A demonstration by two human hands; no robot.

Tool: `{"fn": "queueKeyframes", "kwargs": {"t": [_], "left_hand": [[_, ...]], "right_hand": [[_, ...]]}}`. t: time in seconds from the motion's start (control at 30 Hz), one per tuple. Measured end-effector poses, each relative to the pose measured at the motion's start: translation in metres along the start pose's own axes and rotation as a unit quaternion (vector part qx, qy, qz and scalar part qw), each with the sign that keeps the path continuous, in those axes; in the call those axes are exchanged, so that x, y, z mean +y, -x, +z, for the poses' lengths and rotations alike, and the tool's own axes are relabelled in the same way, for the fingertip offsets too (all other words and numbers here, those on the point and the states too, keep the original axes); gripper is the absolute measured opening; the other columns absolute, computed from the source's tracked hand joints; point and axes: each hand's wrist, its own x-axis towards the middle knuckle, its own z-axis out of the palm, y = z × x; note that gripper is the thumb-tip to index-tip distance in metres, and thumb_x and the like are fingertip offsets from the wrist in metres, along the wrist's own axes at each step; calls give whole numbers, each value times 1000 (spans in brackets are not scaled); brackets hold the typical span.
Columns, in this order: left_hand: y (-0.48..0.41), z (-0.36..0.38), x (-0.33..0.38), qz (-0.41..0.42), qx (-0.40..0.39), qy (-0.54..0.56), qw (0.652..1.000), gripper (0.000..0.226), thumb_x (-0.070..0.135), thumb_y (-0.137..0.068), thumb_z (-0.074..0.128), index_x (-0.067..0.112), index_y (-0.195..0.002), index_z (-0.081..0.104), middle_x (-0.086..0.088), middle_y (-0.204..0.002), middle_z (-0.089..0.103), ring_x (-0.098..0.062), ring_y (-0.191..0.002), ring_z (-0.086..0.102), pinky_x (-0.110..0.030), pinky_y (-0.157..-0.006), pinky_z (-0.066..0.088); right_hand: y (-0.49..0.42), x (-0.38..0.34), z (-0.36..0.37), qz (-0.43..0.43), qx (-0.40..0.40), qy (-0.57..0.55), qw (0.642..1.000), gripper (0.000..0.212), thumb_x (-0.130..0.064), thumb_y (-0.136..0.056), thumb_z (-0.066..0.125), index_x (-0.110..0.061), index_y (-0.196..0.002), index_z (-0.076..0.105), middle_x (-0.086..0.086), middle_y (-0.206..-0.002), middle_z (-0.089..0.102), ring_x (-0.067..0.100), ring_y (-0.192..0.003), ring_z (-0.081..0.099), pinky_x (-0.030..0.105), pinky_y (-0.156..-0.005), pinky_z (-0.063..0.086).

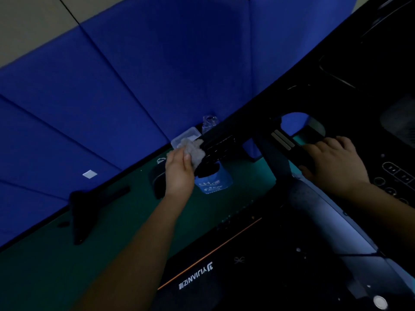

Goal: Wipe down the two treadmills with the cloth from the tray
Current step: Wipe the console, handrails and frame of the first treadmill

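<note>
Head view showed the left hand (179, 167) with fingers curled round a bunched, pale, fluffy cloth (195, 151), pressing it against the free end of a black handrail (222, 142). The cloth lay on the thumb side of that hand, touching the rail's ribbed, matte surface. The rail's long axis ran from this end up and to the right toward the console (395, 176), so the next wipe would likely travel rightward along it, and the left hand was plainly the nearer one. The right hand (332, 160) was clamped on the grip bar (283, 140), fingers over the top and thumb below, just beside two silvery strips. Behind the cloth sat a clear, shallow plastic tray (187, 133) on the green floor (112, 225), with a soft blue packet (213, 184) under the rail. Nearer lay the treadmill (224, 265), its flat dark deck edged in orange. Padded blue wall panels (134, 86) stood behind.
</note>
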Motion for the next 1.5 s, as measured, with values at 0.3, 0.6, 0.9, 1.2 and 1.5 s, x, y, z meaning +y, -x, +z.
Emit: {"fn": "queueKeyframes", "kwargs": {"t": [0.3, 0.6, 0.9, 1.2, 1.5], "left_hand": [[41, 22, 102, -45, -320, 141, 936, 28, 29, -102, 36, 22, -124, 53, -2, -122, 58, -14, -109, 55, -26, -91, 44], [-41, -56, -32, 172, -132, -144, 965, 37, 31, -95, 50, 16, -129, 54, -7, -127, 54, -23, -114, 48, -34, -97, 39], [-59, -92, -100, 114, -361, -74, 923, 43, 33, -97, 42, 39, -137, 30, 16, -119, 43, -3, -105, 45, -11, -81, 36], [-67, -92, -105, 142, -371, -97, 913, 42, 40, -96, 44, 30, -137, 41, 2, -114, 55, -21, -105, 56, -27, -81, 44], [-67, -91, -105, 112, -382, -63, 915, 45, 32, -97, 47, 36, -140, 34, 11, -122, 50, -7, -106, 49, -17, -83, 36]], "right_hand": [[11, -118, -50, 297, -141, -842, 428, 31, -50, -98, 40, -36, -118, 59, -4, -114, 64, 22, -110, 61, 39, -86, 50], [-27, -199, -4, 431, 80, -870, 224, 35, -56, -84, 58, -22, -91, 59, 8, -92, 60, 27, -94, 58, 46, -99, 44], [-148, -241, -4, 457, 288, -703, 463, 49, -34, -99, 40, -15, -144, 35, -5, -123, 44, 14, -112, 48, 13, -97, 38], [-91, -363, -5, 388, 253, -664, 588, 56, -20, -103, 38, -11, -153, 16, 1, -161, 15, 8, -147, 11, 11, -115, 5], [-95, -351, -6, 423, 216, -737, 481, 55, -20, -104, 34, -15, -154, 11, 1, -162, 11, 10, -147, 12, 21, -119, 11]]}}
